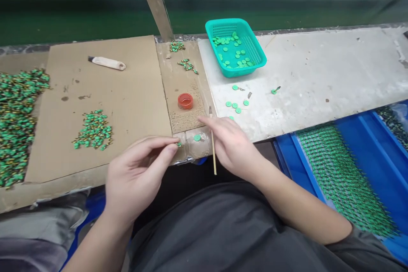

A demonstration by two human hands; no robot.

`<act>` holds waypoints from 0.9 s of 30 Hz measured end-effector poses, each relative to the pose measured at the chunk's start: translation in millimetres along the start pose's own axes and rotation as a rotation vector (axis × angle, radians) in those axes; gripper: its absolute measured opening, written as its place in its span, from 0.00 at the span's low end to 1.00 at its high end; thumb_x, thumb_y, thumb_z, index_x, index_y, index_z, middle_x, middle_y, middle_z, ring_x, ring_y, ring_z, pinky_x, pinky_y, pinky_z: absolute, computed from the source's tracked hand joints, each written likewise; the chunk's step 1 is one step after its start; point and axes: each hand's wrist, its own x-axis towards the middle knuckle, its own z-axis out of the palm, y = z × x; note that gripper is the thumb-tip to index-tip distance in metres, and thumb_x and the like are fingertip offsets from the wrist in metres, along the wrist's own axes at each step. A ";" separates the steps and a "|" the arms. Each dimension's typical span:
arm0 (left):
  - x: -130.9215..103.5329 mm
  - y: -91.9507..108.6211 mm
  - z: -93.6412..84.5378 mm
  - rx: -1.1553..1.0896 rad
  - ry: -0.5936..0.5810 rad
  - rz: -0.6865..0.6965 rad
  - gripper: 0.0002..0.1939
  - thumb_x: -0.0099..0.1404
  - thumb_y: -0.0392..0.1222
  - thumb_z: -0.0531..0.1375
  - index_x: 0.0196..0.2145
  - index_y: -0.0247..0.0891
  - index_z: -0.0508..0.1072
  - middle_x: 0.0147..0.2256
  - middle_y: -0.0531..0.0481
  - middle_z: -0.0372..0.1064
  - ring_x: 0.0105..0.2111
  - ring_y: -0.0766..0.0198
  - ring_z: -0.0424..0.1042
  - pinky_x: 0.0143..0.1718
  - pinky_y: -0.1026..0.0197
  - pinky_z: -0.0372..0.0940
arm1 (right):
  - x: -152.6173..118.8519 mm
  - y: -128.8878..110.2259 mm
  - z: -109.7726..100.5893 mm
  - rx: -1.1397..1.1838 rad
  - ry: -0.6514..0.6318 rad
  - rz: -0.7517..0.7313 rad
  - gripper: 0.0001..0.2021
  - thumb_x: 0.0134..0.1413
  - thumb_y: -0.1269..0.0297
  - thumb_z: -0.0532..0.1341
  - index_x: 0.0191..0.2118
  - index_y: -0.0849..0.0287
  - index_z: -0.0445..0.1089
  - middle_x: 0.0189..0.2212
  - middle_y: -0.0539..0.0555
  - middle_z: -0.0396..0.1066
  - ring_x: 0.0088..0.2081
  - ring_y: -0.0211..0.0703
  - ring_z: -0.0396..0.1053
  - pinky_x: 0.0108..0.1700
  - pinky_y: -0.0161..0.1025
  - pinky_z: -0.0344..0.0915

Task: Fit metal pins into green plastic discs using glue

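Between thumb and index finger, my left hand pinches a small green-and-gold piece, partly hidden by the fingertips. A thin wooden brush is held in my right hand, its darker tip pointing away from me and the index finger stretched out. On the bench edge between the hands lies a round green disc. Just beyond them stands a small red cap that looks to hold some liquid, on a speckled cardboard strip.
A turquoise basket holds several green discs; more discs lie before it. Green-and-gold pieces are heaped at far left and in a smaller pile. A white tube-like tool lies on cardboard. Blue trays with green pieces stand right.
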 end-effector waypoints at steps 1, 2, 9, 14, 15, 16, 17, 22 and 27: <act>4.3 -0.7 3.5 0.030 -0.044 0.030 0.03 0.70 0.45 0.72 0.40 0.51 0.89 0.41 0.54 0.87 0.40 0.63 0.84 0.44 0.63 0.78 | -1.4 0.2 -6.4 0.007 0.000 -0.007 0.27 0.75 0.80 0.51 0.73 0.64 0.67 0.67 0.66 0.79 0.66 0.51 0.77 0.68 0.53 0.74; 9.2 -2.0 6.8 0.063 -0.086 0.070 0.04 0.70 0.46 0.72 0.41 0.51 0.89 0.41 0.54 0.87 0.40 0.63 0.84 0.44 0.63 0.78 | -2.2 0.7 -12.8 0.013 0.000 -0.004 0.27 0.77 0.79 0.51 0.74 0.64 0.66 0.69 0.67 0.77 0.68 0.51 0.76 0.70 0.53 0.74; 32.9 -14.0 21.4 0.205 -0.179 0.302 0.04 0.74 0.44 0.70 0.43 0.50 0.88 0.41 0.56 0.87 0.39 0.67 0.83 0.45 0.65 0.75 | 2.5 3.3 -30.2 0.149 0.156 0.046 0.11 0.79 0.72 0.58 0.56 0.55 0.77 0.53 0.55 0.86 0.55 0.44 0.85 0.61 0.45 0.83; 29.1 -19.1 24.1 0.223 -0.171 0.297 0.04 0.74 0.45 0.71 0.44 0.51 0.88 0.41 0.59 0.87 0.40 0.71 0.83 0.46 0.68 0.73 | 5.7 2.4 -20.2 0.358 0.320 0.101 0.08 0.80 0.70 0.60 0.55 0.49 0.64 0.54 0.51 0.77 0.53 0.40 0.86 0.50 0.39 0.85; 28.4 -19.7 24.5 0.228 -0.167 0.295 0.04 0.74 0.45 0.71 0.44 0.51 0.88 0.41 0.59 0.87 0.40 0.71 0.83 0.46 0.69 0.73 | 5.9 2.6 -19.9 0.362 0.312 0.094 0.10 0.79 0.71 0.60 0.56 0.50 0.63 0.57 0.51 0.76 0.54 0.40 0.86 0.53 0.39 0.85; 28.0 -20.1 24.8 0.233 -0.163 0.293 0.03 0.74 0.45 0.71 0.44 0.51 0.88 0.41 0.59 0.87 0.39 0.71 0.83 0.45 0.68 0.73 | 5.8 3.1 -20.4 0.354 0.285 0.089 0.11 0.79 0.72 0.60 0.58 0.51 0.63 0.60 0.52 0.75 0.54 0.39 0.86 0.56 0.39 0.84; 27.8 -20.4 25.1 0.237 -0.160 0.292 0.03 0.74 0.45 0.71 0.44 0.51 0.88 0.41 0.59 0.87 0.39 0.70 0.83 0.45 0.68 0.74 | 5.5 3.7 -21.5 0.331 0.243 0.090 0.12 0.79 0.73 0.60 0.60 0.53 0.64 0.62 0.54 0.75 0.55 0.39 0.86 0.60 0.40 0.82; 28.8 -19.4 26.2 0.262 -0.170 0.294 0.04 0.74 0.47 0.71 0.43 0.50 0.89 0.40 0.57 0.87 0.35 0.68 0.81 0.38 0.65 0.72 | 1.2 8.5 -27.8 0.081 0.134 0.106 0.06 0.80 0.68 0.61 0.55 0.58 0.73 0.52 0.53 0.84 0.52 0.45 0.85 0.57 0.41 0.80; 28.1 -15.9 26.1 0.297 -0.183 0.283 0.04 0.74 0.46 0.71 0.43 0.48 0.89 0.40 0.54 0.87 0.36 0.66 0.81 0.39 0.63 0.72 | 0.3 6.9 -30.2 0.055 0.100 0.188 0.06 0.80 0.67 0.60 0.52 0.54 0.75 0.50 0.52 0.84 0.51 0.44 0.84 0.55 0.40 0.79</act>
